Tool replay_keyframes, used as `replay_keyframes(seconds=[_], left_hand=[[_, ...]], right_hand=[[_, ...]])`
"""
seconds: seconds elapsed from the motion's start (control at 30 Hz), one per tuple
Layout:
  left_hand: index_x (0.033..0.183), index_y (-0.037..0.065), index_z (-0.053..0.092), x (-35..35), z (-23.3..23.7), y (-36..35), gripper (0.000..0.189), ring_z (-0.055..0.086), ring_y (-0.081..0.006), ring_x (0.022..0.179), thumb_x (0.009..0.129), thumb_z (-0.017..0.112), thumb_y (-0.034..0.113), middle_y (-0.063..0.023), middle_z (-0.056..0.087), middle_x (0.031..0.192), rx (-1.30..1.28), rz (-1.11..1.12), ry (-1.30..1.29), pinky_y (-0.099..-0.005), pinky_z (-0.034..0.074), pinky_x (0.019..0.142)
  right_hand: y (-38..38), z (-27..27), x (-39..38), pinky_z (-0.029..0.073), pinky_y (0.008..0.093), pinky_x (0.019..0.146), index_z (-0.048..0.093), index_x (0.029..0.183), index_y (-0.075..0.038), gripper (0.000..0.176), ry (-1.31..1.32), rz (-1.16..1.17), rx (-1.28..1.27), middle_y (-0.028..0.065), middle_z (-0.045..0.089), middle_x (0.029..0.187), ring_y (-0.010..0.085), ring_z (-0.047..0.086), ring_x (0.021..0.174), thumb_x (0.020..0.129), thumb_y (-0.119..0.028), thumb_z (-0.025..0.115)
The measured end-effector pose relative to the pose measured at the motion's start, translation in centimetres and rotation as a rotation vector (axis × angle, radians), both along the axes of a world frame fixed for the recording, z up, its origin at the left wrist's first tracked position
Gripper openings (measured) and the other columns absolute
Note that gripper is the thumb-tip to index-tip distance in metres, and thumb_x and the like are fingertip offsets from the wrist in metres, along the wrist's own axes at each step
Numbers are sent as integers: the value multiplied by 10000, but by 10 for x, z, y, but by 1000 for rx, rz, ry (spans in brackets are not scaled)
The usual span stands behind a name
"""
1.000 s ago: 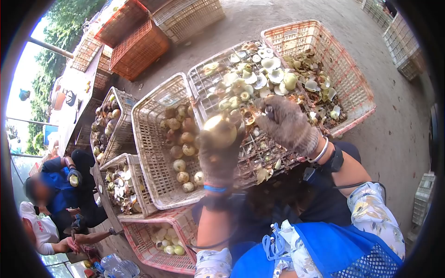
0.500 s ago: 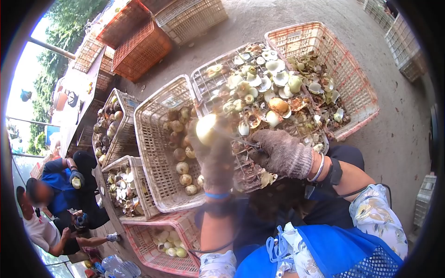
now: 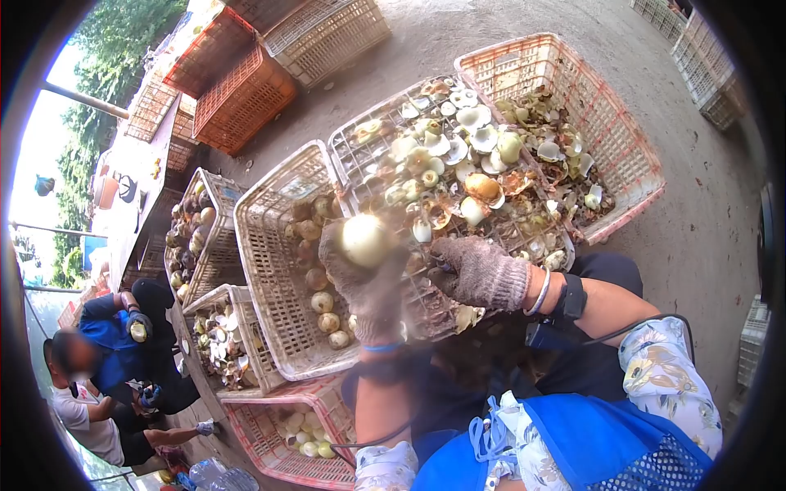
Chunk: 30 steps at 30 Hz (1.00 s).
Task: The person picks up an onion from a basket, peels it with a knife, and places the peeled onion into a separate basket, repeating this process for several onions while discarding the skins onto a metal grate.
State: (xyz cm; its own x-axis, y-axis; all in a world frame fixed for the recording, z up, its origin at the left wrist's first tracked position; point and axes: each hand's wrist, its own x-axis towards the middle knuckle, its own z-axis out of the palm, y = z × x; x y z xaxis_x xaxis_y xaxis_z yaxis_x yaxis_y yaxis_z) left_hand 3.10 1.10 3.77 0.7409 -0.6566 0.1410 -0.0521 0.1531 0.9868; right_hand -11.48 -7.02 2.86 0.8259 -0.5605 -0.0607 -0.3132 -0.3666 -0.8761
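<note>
My left hand (image 3: pixel 364 286), in a worn knit glove and blurred, is closed around a pale peeled onion (image 3: pixel 366 240). My right hand (image 3: pixel 483 274), gloved as well, is closed just to the right of it, with the fingers curled around a small knife; its thin blade is hardly visible now. Under the hands lies an upturned crate (image 3: pixel 342 147) strewn with onion peels and cut ends (image 3: pixel 458 147). On the left stands a crate (image 3: pixel 258 245) holding brown-skinned onions (image 3: pixel 322 303).
A reddish crate (image 3: pixel 639 155) of scraps stands at the right. Peeled onions (image 3: pixel 307 438) sit in a pink crate (image 3: pixel 246 425) at the lower left. More crates hold onions (image 3: pixel 192 221) and scraps (image 3: pixel 221 344). Two people (image 3: pixel 106 368) sit at the left. Orange crates (image 3: pixel 246 98) stand behind.
The onion in my left hand has shifted slightly down and its hand has turned. My right hand has drawn a little left; the blade, visible before against the onion, barely shows.
</note>
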Motion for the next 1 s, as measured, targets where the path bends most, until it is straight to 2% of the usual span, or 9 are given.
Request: replay_keyframes(seconds=[0.23,0.33,0.4,0.53,0.63,0.77,0.83,0.93,1.0], left_hand=[[1339,93,439,5,0,3,834,539,-214,1112,610,815,-60,-78,507,1246,100,-8,-183,-331,516,925],[1340,74,443,1,8,5,789,548,-219,1109,640,798,-10,-97,522,1231,58,-51,-21,-338,521,923],[1346,66,443,-3,21,6,736,556,-221,1106,684,763,52,-96,540,1216,0,-108,341,-348,523,927],[1353,82,442,3,7,6,726,559,-212,1098,699,757,58,-81,544,1219,-81,-168,405,-344,518,930],[1349,95,447,2,-1,3,760,554,-205,1093,673,782,5,-74,538,1226,15,-78,17,-341,510,934],[1349,95,447,-2,3,3,801,551,-200,1084,642,808,-9,-69,536,1219,-27,-40,58,-321,503,930],[1357,77,439,3,5,5,772,554,-215,1098,670,789,38,-83,537,1224,-24,-104,68,-352,506,943],[1360,47,438,2,9,7,677,570,-306,1127,729,681,81,-153,539,1259,-74,-244,444,-469,499,989],[1352,37,451,23,-31,22,662,568,-329,1140,730,673,87,-168,545,1264,15,-286,161,-493,489,1002]], right_hand=[[-9,5,-3,514,483,742,609,958,-12,235,93,42,31,233,655,843,421,644,861,835,-209,646],[-18,-20,-3,514,486,698,608,910,-21,199,-24,63,-166,237,641,785,418,651,809,786,-167,664],[-28,-27,1,515,483,691,607,909,-23,199,-11,65,-215,238,641,786,414,652,805,775,-159,665],[-5,-32,8,524,476,700,607,943,-20,195,2,12,-168,231,649,810,410,653,813,813,-165,632],[11,-14,4,525,478,742,606,981,-14,225,-75,-23,50,224,655,845,418,649,843,857,-203,603],[14,-20,6,526,450,748,612,1064,-50,229,-34,-51,116,216,640,897,416,630,858,861,-155,638],[-2,-40,16,521,449,736,607,1018,-52,194,-72,28,-90,214,638,883,411,630,844,865,-165,643],[-14,-35,17,520,466,726,614,975,-37,193,93,58,-93,223,644,848,410,644,846,825,-152,652],[-17,-29,15,526,480,736,629,939,-9,196,51,64,-145,236,654,822,413,659,862,778,-119,647]])
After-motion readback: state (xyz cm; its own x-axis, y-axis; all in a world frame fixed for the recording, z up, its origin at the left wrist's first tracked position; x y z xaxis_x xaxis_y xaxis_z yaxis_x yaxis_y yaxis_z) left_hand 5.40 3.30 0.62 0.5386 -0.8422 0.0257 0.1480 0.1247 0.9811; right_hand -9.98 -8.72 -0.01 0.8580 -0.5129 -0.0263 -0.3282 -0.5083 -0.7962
